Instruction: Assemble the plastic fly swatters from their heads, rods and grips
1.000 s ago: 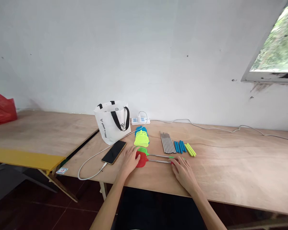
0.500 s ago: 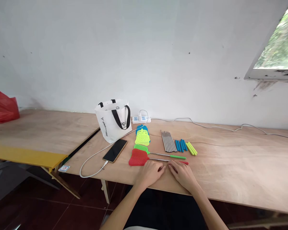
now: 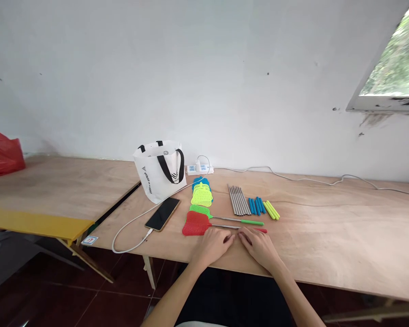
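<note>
My left hand [image 3: 213, 246] and my right hand [image 3: 257, 246] lie flat on the wooden table [image 3: 327, 254], fingers stretched out and fingertips almost meeting, holding nothing. Just beyond them lies a red fly swatter [image 3: 197, 224] with a metal rod and red handle. Behind it rests a green fly swatter [image 3: 201, 210] with a green handle [image 3: 252, 222]. Farther back are a yellow swatter head [image 3: 202, 196] and a blue one [image 3: 201, 182].
A bundle of metal rods [image 3: 239, 200], blue handles [image 3: 256, 205] and yellow-green handles [image 3: 271, 210] lie to the right. A phone [image 3: 162, 214] on a white cable, a white tote bag [image 3: 160, 170] and a power strip [image 3: 199, 170] sit left. A red bag [image 3: 2, 152] rests on the neighbouring table.
My left hand came off the red swatter head and slid right. My right hand drew back from the handle. Both now rest together on the table near its front edge.
</note>
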Demonstrator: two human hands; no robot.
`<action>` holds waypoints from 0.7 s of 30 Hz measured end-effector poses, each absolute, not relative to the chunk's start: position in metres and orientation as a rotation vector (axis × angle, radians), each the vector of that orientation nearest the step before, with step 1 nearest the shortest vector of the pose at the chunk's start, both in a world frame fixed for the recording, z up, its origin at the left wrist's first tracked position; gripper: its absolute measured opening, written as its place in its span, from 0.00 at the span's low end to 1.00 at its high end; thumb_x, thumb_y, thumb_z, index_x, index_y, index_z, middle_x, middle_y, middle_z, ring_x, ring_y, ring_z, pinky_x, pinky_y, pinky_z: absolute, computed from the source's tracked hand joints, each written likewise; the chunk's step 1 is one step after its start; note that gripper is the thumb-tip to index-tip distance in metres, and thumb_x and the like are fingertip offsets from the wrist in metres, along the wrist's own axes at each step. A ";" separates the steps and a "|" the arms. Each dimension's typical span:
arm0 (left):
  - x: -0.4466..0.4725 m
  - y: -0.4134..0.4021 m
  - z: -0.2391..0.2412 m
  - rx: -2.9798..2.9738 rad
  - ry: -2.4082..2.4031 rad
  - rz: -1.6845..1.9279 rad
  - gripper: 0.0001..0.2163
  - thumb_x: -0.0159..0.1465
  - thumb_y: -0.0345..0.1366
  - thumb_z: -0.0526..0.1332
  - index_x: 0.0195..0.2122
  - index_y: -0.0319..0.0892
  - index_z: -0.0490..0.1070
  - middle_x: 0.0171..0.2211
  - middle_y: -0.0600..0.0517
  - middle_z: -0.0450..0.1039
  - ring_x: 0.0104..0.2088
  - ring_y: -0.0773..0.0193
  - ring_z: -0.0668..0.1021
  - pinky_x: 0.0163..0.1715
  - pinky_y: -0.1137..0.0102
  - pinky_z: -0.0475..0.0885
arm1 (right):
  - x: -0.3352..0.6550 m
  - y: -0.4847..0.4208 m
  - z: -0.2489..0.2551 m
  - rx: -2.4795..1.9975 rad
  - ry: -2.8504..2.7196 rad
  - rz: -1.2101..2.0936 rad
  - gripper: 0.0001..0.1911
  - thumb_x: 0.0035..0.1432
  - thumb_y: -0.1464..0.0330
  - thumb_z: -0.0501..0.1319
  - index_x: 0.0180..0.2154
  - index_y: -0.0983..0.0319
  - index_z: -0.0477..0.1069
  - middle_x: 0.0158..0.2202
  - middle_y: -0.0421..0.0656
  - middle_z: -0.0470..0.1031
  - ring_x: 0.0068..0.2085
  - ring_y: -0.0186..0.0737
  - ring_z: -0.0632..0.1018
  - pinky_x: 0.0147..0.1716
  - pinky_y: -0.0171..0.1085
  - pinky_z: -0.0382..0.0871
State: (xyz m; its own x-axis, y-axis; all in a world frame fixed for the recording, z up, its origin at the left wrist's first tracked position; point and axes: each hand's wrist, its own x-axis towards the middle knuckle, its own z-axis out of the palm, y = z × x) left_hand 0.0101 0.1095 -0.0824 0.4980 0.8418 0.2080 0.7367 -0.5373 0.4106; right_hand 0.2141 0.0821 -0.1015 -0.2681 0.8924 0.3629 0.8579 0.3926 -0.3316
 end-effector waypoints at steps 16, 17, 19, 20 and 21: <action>0.010 0.109 -0.079 2.473 1.325 0.562 0.16 0.72 0.40 0.58 0.27 0.43 0.74 0.26 0.51 0.78 0.28 0.61 0.76 0.28 0.68 0.52 | 0.216 0.084 -0.105 -1.495 -2.168 0.128 0.19 0.74 0.62 0.45 0.43 0.57 0.74 0.39 0.44 0.82 0.41 0.44 0.81 0.38 0.37 0.68; 0.010 0.109 -0.079 2.472 1.326 0.557 0.16 0.72 0.40 0.58 0.27 0.43 0.74 0.26 0.51 0.78 0.28 0.61 0.76 0.28 0.68 0.52 | 0.216 0.084 -0.104 -1.496 -2.170 0.126 0.19 0.74 0.62 0.45 0.43 0.56 0.74 0.39 0.44 0.82 0.40 0.43 0.81 0.37 0.37 0.68; 0.010 0.109 -0.079 2.470 1.327 0.547 0.16 0.72 0.40 0.58 0.27 0.43 0.74 0.26 0.51 0.78 0.29 0.61 0.76 0.28 0.68 0.53 | 0.216 0.084 -0.104 -1.501 -2.169 0.115 0.19 0.74 0.62 0.45 0.42 0.56 0.74 0.39 0.44 0.82 0.40 0.43 0.81 0.37 0.37 0.67; 0.009 0.109 -0.079 2.468 1.327 0.546 0.16 0.72 0.40 0.58 0.27 0.43 0.74 0.26 0.51 0.78 0.29 0.61 0.76 0.28 0.68 0.53 | 0.216 0.084 -0.104 -1.504 -2.170 0.109 0.19 0.74 0.62 0.45 0.42 0.56 0.74 0.39 0.44 0.82 0.40 0.43 0.81 0.37 0.37 0.67; 0.009 0.109 -0.080 2.468 1.326 0.549 0.16 0.72 0.40 0.58 0.27 0.43 0.74 0.26 0.51 0.78 0.29 0.61 0.76 0.28 0.68 0.53 | 0.216 0.083 -0.104 -1.505 -2.170 0.105 0.19 0.74 0.62 0.45 0.42 0.56 0.74 0.39 0.43 0.82 0.40 0.43 0.81 0.36 0.37 0.67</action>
